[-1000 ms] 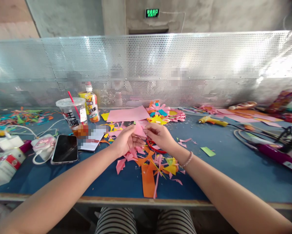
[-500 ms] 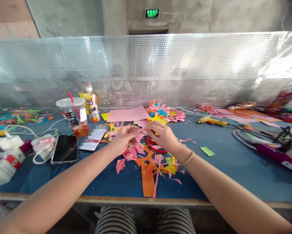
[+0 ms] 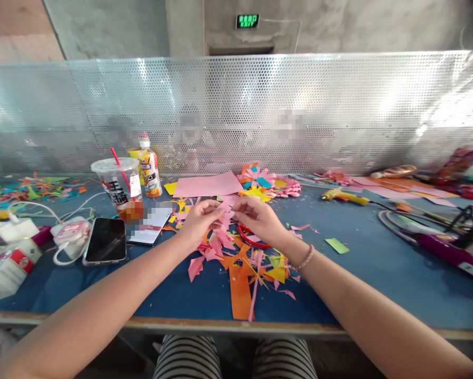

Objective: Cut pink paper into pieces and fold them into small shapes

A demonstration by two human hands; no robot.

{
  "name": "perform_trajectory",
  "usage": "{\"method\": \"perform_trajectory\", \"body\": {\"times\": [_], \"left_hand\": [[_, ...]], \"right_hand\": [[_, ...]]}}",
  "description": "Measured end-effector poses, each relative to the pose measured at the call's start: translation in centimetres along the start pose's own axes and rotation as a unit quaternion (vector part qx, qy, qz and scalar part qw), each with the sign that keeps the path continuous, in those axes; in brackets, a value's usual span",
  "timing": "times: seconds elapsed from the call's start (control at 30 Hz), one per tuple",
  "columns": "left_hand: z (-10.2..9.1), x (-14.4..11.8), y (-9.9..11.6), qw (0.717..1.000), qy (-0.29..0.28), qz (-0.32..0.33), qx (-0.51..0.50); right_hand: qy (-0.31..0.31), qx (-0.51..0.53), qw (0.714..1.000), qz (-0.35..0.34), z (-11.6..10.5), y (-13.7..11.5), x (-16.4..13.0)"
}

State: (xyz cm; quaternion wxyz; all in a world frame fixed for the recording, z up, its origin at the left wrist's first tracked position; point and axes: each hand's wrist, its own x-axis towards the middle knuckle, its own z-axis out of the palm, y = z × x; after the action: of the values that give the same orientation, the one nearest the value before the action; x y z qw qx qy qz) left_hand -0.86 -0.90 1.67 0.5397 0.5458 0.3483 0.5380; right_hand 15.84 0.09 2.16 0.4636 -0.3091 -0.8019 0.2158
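Fingers of left hand [image 3: 199, 221] | right hand [image 3: 260, 218] | pinching pink paper [image 3: 225, 215]

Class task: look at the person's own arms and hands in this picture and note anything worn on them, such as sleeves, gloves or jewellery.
Both forearms are bare, with no sleeves in view and no gloves. The left hand wears nothing visible. The right hand has a thin beaded bracelet at the wrist. No rings or watch can be made out.

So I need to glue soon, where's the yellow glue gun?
In the head view, the yellow glue gun lies right of centre, beyond the right hand.
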Motion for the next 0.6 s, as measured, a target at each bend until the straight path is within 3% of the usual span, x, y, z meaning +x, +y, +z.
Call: {"method": "perform_trajectory", "body": {"times": [0.6], "left_hand": [[0.04,-0.11,-0.14,0.997,-0.019,0.048,0.054]], "right_hand": [[-0.001,0.147,0.987,0.065,0.36,-0.6,0.11]]}}
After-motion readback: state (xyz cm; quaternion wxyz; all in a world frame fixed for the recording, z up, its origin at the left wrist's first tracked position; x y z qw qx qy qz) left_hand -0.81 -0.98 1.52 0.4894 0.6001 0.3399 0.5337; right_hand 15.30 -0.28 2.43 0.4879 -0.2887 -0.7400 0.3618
